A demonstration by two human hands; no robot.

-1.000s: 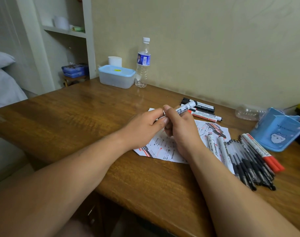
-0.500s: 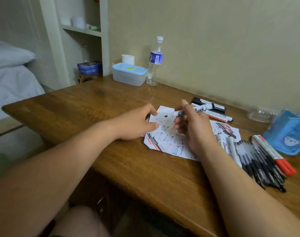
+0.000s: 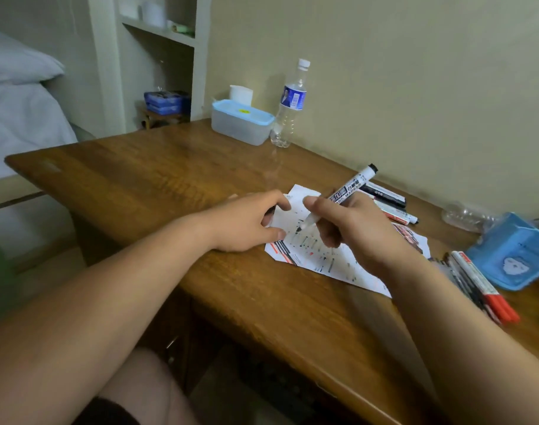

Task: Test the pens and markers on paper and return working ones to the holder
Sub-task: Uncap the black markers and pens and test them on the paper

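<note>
My right hand (image 3: 363, 231) grips a white marker (image 3: 344, 191) with a black end, tilted so its uncapped tip touches the scribbled paper (image 3: 338, 268). My left hand (image 3: 246, 223) rests on the paper's left edge, fingers curled round a small dark piece that looks like the marker cap (image 3: 270, 209). The blue pen holder (image 3: 513, 256) lies tipped on its side at the right. A pile of black pens (image 3: 464, 277) and red-capped markers (image 3: 492, 296) lies between the paper and the holder, partly hidden by my right forearm. A few more markers (image 3: 391, 204) lie behind the paper.
On the wooden desk (image 3: 170, 179), a lidded plastic box (image 3: 240, 121) and a water bottle (image 3: 289, 102) stand at the back by the wall. A crushed clear bottle (image 3: 464, 214) lies behind the holder. A bed and shelves are to the left.
The cap came off the marker and my left hand drew away to the left with it. My right hand swung the marker tip down onto the paper.
</note>
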